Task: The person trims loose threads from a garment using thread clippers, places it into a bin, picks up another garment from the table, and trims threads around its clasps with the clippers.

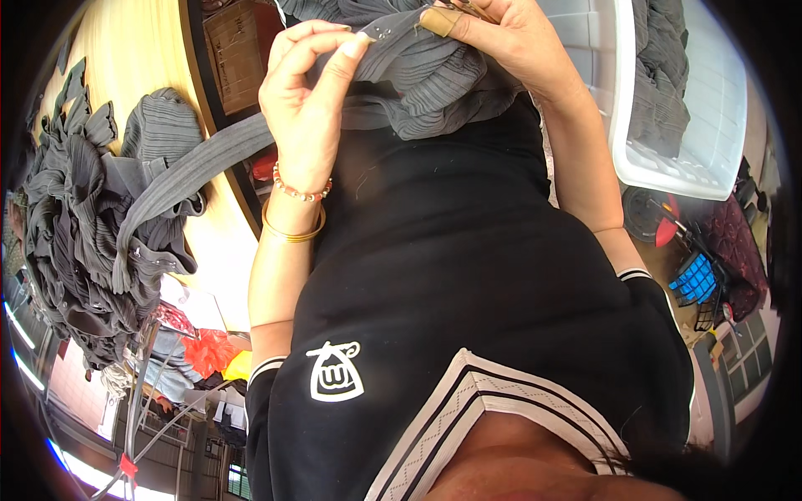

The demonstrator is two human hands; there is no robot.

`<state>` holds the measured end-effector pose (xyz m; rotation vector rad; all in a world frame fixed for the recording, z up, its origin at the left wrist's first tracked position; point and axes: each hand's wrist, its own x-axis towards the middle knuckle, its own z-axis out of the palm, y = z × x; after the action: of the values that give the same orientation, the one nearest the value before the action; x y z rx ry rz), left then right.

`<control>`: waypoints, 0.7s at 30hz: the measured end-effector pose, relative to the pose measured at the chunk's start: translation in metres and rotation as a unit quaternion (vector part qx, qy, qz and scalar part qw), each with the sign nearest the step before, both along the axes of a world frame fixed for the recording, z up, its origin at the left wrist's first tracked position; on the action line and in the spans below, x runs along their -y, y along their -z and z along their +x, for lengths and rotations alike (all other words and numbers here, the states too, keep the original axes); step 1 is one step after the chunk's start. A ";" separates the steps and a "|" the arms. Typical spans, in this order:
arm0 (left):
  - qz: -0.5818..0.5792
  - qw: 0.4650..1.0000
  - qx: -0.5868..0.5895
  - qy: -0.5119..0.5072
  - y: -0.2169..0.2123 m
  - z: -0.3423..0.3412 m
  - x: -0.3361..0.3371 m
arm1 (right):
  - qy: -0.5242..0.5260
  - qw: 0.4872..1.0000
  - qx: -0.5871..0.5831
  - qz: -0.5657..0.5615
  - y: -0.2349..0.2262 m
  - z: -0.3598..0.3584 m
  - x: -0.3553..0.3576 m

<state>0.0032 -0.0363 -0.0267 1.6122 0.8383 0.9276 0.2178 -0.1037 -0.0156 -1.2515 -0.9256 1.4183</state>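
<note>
grey ribbed cloth [79, 217] heaped along a pale table [125, 50] suggests a garment workshop.

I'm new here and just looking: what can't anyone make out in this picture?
All in the head view:
Slim dark thing at the right hand: cut off by the top edge.
Right thumb's tip: hidden under the tan wrap.
Pale specks on the grey cloth: too small to identify.
White bin's far end: cut off by the top edge.

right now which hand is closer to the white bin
Right: the right hand is near the white bin's left side; the left hand is farther left, pinching gray fabric.
</note>
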 end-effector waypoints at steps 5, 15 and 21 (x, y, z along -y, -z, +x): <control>-0.138 0.986 0.093 0.019 0.000 0.000 0.001 | 0.000 1.000 0.020 -0.022 -0.004 0.001 0.000; -0.354 0.906 0.230 0.037 -0.009 -0.004 -0.003 | 0.004 0.998 0.054 -0.021 0.006 -0.001 0.004; -0.306 0.929 0.201 0.047 -0.011 -0.003 -0.003 | 0.026 0.992 0.118 -0.045 -0.012 -0.010 0.004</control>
<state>0.0005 -0.0336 -0.0158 0.8736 0.6634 0.7869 0.2078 -0.1081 -0.0037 -1.5259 -0.9882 1.3021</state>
